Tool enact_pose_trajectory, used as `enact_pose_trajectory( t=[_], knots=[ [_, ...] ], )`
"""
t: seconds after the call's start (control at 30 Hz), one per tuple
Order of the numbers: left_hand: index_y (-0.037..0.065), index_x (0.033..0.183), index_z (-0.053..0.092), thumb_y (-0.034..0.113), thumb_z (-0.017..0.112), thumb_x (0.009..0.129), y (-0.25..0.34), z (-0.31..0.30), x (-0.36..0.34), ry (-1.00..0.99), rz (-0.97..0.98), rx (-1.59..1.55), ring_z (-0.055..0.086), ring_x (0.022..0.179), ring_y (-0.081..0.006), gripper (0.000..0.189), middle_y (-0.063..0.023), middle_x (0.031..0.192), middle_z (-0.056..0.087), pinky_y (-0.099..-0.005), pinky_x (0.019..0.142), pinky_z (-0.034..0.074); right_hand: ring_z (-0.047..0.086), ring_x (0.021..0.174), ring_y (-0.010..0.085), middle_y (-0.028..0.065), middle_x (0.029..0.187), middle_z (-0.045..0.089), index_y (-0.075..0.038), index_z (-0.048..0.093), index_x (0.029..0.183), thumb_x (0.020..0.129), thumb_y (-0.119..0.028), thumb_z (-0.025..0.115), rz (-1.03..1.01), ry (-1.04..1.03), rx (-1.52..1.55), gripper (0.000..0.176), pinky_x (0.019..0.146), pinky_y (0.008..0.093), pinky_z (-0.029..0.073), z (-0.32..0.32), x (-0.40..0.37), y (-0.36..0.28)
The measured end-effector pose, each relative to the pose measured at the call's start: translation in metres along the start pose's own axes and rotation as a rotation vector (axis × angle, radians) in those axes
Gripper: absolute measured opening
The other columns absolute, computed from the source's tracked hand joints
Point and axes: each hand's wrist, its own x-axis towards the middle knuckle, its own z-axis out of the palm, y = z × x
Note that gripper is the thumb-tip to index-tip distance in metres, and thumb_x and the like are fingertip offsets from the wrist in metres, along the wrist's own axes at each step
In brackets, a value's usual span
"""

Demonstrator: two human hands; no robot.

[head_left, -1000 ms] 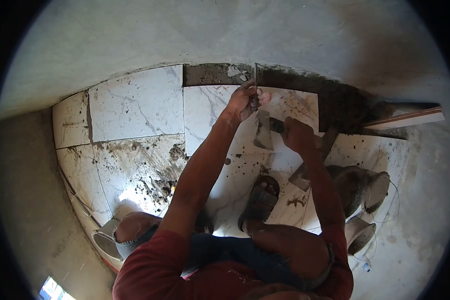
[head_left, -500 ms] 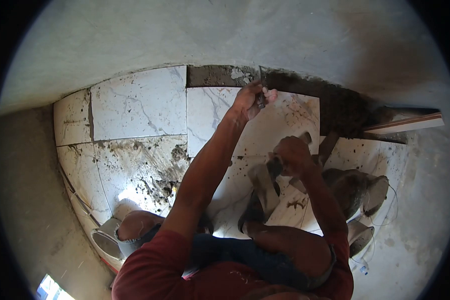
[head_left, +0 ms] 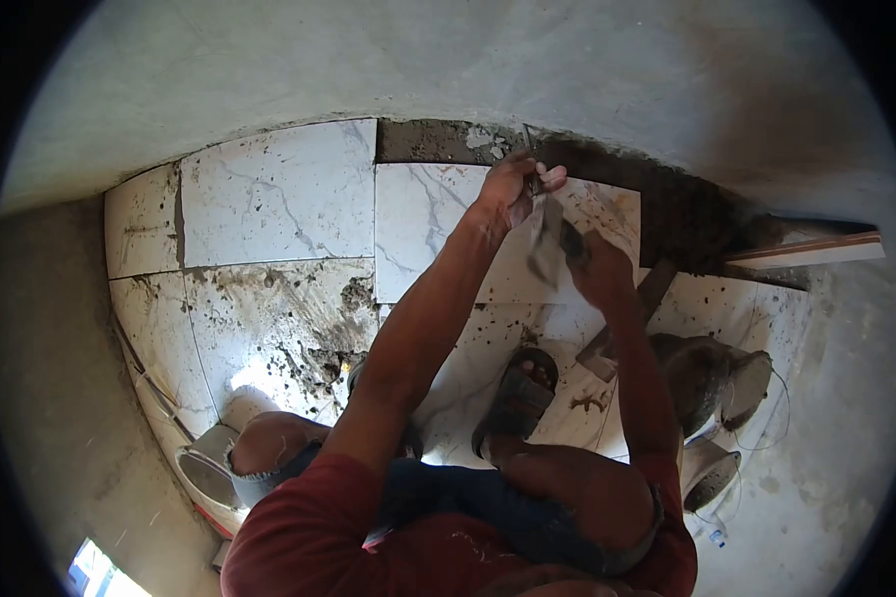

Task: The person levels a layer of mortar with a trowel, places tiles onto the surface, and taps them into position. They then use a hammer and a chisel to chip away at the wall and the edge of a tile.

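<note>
My left hand [head_left: 513, 189] is closed around a thin metal chisel [head_left: 528, 135], whose tip points at the foot of the wall. Beneath that hand lies a white marbled tile [head_left: 423, 234], spotted with brown dirt on its right part. Gripped by its dark handle, a hammer [head_left: 546, 244] is in my right hand [head_left: 604, 271]. The hammer's grey head is smeared by motion and overlaps the lower end of the chisel in this view. Between tile and wall runs a strip of bare mortar [head_left: 423, 142].
Laid tiles [head_left: 279, 194] stretch left, some strewn with mortar crumbs. Dark loose mortar [head_left: 692, 224] and a pale strip with a brown line [head_left: 811, 247] lie right. A trowel-like tool [head_left: 597, 360], mortar-caked buckets [head_left: 702, 373] and another bucket [head_left: 209, 463] surround my legs.
My right hand has swung the hammer up and away from me, from beside my foot to the left hand. The left hand and chisel have shifted slightly right.
</note>
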Motion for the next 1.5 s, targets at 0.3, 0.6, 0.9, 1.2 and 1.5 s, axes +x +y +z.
enact_pose_trajectory(
  t=[0.3,0.6,0.9,1.2,1.5],
  knots=[
    [-0.003,0.105,0.031,0.001,0.031,0.09,0.001,-0.002,0.009,-0.062,-0.071,-0.159,0.059,0.086,-0.0337,0.016,-0.0135,0.08,0.046,-0.0438,0.071,0.056,0.058,0.07,0.0368,0.0171,0.07,0.056,-0.004,0.05,0.078,0.065,-0.013,0.065,-0.074,0.099,0.23,0.022,0.059,0.041,0.045,0.0,0.005,0.002],
    [-0.005,0.094,0.036,0.005,0.033,0.091,0.0,0.005,0.009,0.045,-0.082,-0.101,0.059,0.076,-0.0265,0.011,-0.0145,0.082,0.049,-0.0334,0.067,0.057,0.059,0.065,0.0345,0.0172,0.068,0.057,0.0,0.054,0.084,0.071,-0.016,0.065,0.013,0.158,0.162,0.023,0.059,0.0389,0.045,0.009,0.0,0.011],
    [0.0,0.085,0.042,0.0,0.026,0.086,-0.001,0.07,0.037,0.34,0.035,-0.492,0.038,0.055,-0.0156,0.017,-0.0087,0.072,0.042,-0.0256,0.044,0.036,0.049,0.056,0.0127,0.0053,0.06,0.053,-0.001,0.054,0.076,0.076,-0.017,0.063,0.176,0.241,0.549,0.019,0.057,0.0296,0.043,-0.011,-0.034,-0.003],
    [0.002,0.087,0.047,0.002,0.035,0.084,0.006,0.085,0.054,0.525,-0.045,-0.546,0.039,0.059,-0.0196,0.012,-0.0088,0.076,0.045,-0.0299,0.047,0.034,0.052,0.058,0.0145,0.0055,0.062,0.055,-0.002,0.057,0.077,0.074,-0.021,0.066,0.36,0.278,0.618,0.022,0.059,0.0311,0.044,0.002,-0.069,0.012],
    [0.008,0.088,0.058,0.012,0.039,0.086,-0.033,0.027,0.045,0.434,0.005,-0.389,0.055,0.067,-0.0185,0.019,-0.005,0.082,0.06,-0.0345,0.053,0.044,0.053,0.055,0.0159,0.0061,0.059,0.055,-0.002,0.056,0.072,0.073,-0.018,0.067,0.244,0.302,0.546,0.019,0.055,0.0331,0.043,0.008,-0.095,0.024]
  ],
)
